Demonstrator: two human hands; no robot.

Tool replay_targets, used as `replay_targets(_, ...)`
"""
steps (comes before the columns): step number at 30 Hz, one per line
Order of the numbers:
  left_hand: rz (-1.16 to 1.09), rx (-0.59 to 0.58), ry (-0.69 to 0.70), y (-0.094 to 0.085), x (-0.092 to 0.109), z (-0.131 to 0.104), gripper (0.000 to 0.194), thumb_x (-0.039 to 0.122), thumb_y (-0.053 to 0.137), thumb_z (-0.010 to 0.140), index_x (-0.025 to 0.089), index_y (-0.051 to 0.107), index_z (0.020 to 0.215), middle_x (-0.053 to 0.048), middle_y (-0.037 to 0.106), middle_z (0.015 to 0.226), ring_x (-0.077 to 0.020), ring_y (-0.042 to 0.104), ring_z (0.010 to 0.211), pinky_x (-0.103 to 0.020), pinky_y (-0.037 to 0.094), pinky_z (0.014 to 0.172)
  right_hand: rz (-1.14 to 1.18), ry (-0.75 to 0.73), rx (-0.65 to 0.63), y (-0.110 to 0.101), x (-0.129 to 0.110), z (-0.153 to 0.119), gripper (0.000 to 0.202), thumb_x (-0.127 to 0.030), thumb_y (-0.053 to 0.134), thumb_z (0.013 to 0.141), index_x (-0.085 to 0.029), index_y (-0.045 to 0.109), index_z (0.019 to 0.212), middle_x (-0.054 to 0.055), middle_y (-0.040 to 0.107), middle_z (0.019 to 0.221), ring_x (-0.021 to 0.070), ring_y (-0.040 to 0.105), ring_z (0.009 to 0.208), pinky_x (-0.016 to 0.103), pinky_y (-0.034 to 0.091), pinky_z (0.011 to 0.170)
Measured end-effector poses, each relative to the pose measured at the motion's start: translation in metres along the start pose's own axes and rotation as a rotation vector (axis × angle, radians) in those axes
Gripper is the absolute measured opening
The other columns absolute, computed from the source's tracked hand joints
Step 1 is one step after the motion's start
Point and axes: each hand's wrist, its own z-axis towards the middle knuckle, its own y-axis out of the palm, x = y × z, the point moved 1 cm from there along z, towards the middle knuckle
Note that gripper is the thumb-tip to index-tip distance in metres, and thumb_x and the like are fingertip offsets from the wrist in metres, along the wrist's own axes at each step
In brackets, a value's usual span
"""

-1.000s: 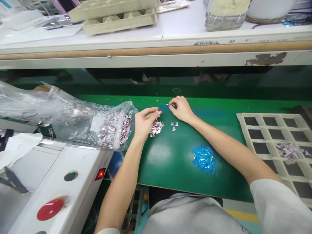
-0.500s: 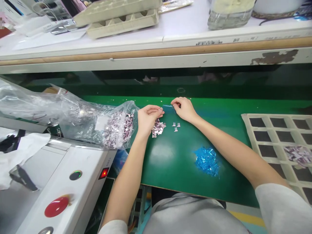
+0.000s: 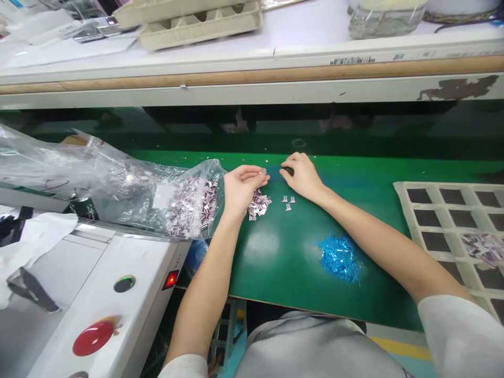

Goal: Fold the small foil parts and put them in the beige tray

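Note:
My left hand (image 3: 241, 188) is closed in a pinch, with a small silvery-pink piece (image 3: 263, 171) at its fingertips. Just right of it, my right hand (image 3: 302, 176) has thumb and forefinger curled close together; a faint blue tint shows between the hands, but what the fingers hold is not clear. Below the left hand lies a heap of small pinkish metallic pieces (image 3: 258, 206). Three little pieces (image 3: 288, 207) lie apart, under the right hand. Nearer to me is a pile of shiny blue film strips (image 3: 339, 258).
A clear plastic bag (image 3: 192, 207) full of similar pieces lies to the left, behind a white machine (image 3: 98, 283) with a red button. At right stands a compartment tray (image 3: 407, 210), with pieces in one cell. A white shelf (image 3: 299, 52) crosses above the green table (image 3: 271, 262).
The blue strip that showed between my hands is no longer distinct. Both hands stay close together in nearly the same place, while the whole view has shifted slightly.

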Motion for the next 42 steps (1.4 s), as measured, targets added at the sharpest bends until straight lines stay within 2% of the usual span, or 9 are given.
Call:
replay_targets(7,-0.013,-0.020,0.008,0.001,-0.002,0.001,0.029,0.033,0.095,0.075,0.015,0.077,0.090,-0.010,0.081,0.088,-0.0286,0.084,0.091,-0.043,0.070,0.089,-0.017,-0.038,0.006,0.001,-0.011,-0.008,0.022,-0.021,0.059,0.103,-0.018,0.081,0.101,0.016,0.070,0.112,0.0357,0.059,0.114,0.057,0.052,0.105)
replay_targets(11,0.099,-0.074,0.039,0.003,-0.008,0.002,0.017,0.027,0.086,0.083,0.018,0.073,0.090,-0.009,0.081,0.091,-0.0252,0.082,0.087,-0.038,0.068,0.083,-0.006,-0.001,0.014,0.002,-0.009,-0.006,0.016,-0.019,0.063,0.101,-0.020,0.079,0.101,0.014,0.068,0.111,0.0351,0.059,0.113,0.058,0.052,0.106)
replay_targets(14,0.316,-0.163,0.138,0.005,-0.011,0.001,0.003,0.020,0.071,0.093,0.021,0.069,0.093,-0.008,0.082,0.100,-0.0219,0.079,0.082,-0.037,0.064,0.079,0.002,0.017,0.007,0.002,-0.008,-0.005,0.014,-0.020,0.065,0.100,-0.020,0.079,0.100,0.014,0.068,0.110,0.0348,0.060,0.113,0.058,0.052,0.107)
replay_targets(15,0.419,-0.197,0.200,0.005,-0.011,0.001,0.004,0.018,0.067,0.095,0.022,0.067,0.094,-0.007,0.081,0.103,-0.0222,0.078,0.084,-0.038,0.063,0.082,0.005,0.017,0.006,0.002,-0.008,-0.005,0.015,-0.020,0.065,0.100,-0.020,0.079,0.100,0.014,0.068,0.110,0.0349,0.060,0.113,0.058,0.052,0.107)
replay_targets(19,0.798,-0.359,0.421,0.007,-0.011,-0.001,0.013,0.015,0.055,0.103,0.026,0.063,0.102,-0.008,0.079,0.109,-0.0292,0.068,0.112,-0.045,0.055,0.098,-0.001,0.012,0.013,0.000,-0.011,-0.008,0.018,-0.022,0.063,0.101,-0.021,0.082,0.100,0.014,0.067,0.110,0.0358,0.060,0.114,0.060,0.052,0.107)
replay_targets(22,0.940,-0.427,0.471,0.007,-0.009,-0.004,0.017,0.015,0.049,0.106,0.025,0.062,0.106,-0.010,0.075,0.116,-0.0312,0.064,0.119,-0.047,0.052,0.103,-0.019,0.017,0.008,-0.001,-0.013,-0.010,0.022,-0.023,0.061,0.102,-0.020,0.083,0.103,0.015,0.068,0.112,0.0371,0.059,0.115,0.060,0.052,0.105)
replay_targets(26,1.058,-0.440,0.489,0.007,-0.007,-0.008,0.017,0.017,0.047,0.109,0.024,0.062,0.110,-0.012,0.072,0.119,-0.0325,0.065,0.121,-0.048,0.050,0.102,-0.021,0.024,-0.019,-0.001,-0.011,-0.008,0.025,-0.022,0.059,0.104,-0.019,0.084,0.106,0.015,0.071,0.112,0.0362,0.061,0.116,0.057,0.053,0.104)
replay_targets(30,1.143,-0.455,0.525,0.007,-0.006,-0.009,0.019,0.018,0.045,0.110,0.023,0.063,0.111,-0.014,0.072,0.117,-0.0330,0.065,0.122,-0.047,0.050,0.101,0.006,0.036,-0.050,0.000,-0.005,-0.005,0.022,-0.019,0.063,0.101,-0.020,0.083,0.107,0.013,0.073,0.113,0.0332,0.062,0.113,0.054,0.052,0.107)
replay_targets(42,1.149,-0.458,0.521,0.008,-0.006,-0.009,0.019,0.016,0.045,0.110,0.023,0.063,0.112,-0.014,0.073,0.116,-0.0335,0.065,0.119,-0.045,0.048,0.097,0.019,0.053,-0.003,-0.004,-0.014,-0.007,0.013,-0.020,0.065,0.098,-0.023,0.078,0.095,0.010,0.076,0.112,0.0324,0.063,0.109,0.049,0.052,0.098)
